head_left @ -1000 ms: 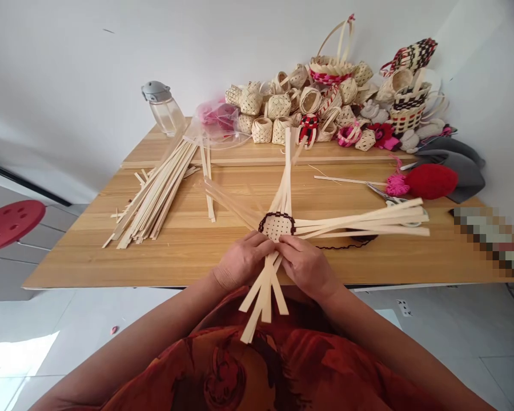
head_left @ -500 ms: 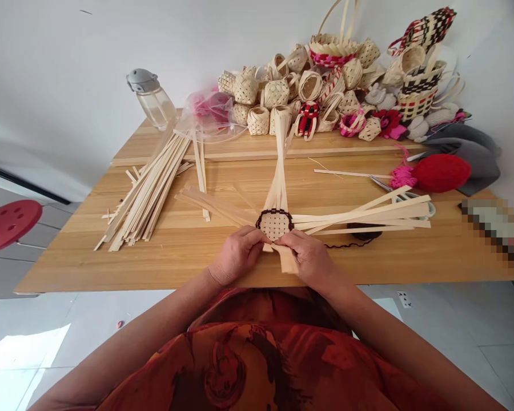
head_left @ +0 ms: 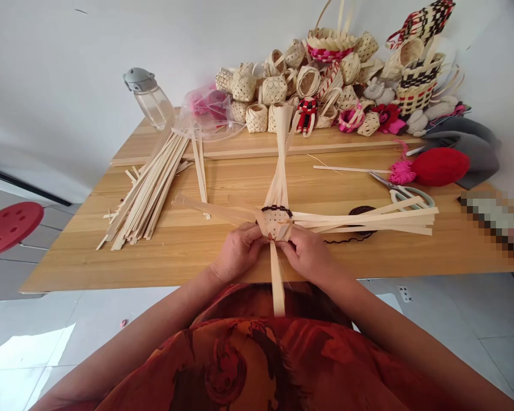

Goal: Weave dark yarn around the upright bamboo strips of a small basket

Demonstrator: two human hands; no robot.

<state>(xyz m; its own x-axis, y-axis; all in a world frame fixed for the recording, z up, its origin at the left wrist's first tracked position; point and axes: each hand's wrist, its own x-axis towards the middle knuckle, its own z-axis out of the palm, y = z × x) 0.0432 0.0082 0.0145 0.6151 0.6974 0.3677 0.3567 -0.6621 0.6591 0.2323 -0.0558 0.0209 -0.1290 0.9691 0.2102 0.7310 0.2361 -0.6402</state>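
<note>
A small woven basket base point(head_left: 276, 220) of pale flat strips lies near the table's front edge, with dark yarn woven round its rim. Long strips point(head_left: 372, 221) spread from it to the right, left and back; one strip point(head_left: 276, 279) hangs toward my body over the table edge. My left hand point(head_left: 240, 251) is closed on the base's near left edge. Fingers bent, my right hand point(head_left: 306, 251) grips its near right edge, where short strips are folded up over the weave. The fingertips are partly hidden. Dark yarn point(head_left: 362, 214) runs from the base to a small coil at right.
A pile of loose strips point(head_left: 149, 197) lies at left, near a bottle point(head_left: 148, 97). Many small woven baskets point(head_left: 274, 88) stand along the wall. Scissors point(head_left: 405, 191), pink yarn point(head_left: 401, 171) and a red ball point(head_left: 441, 165) sit at right. A red stool point(head_left: 12, 228) stands at far left.
The near strips, flat before, are now partly folded up over the base, and one points straight down toward me. My right hand has shifted slightly. The scissors show more fully.
</note>
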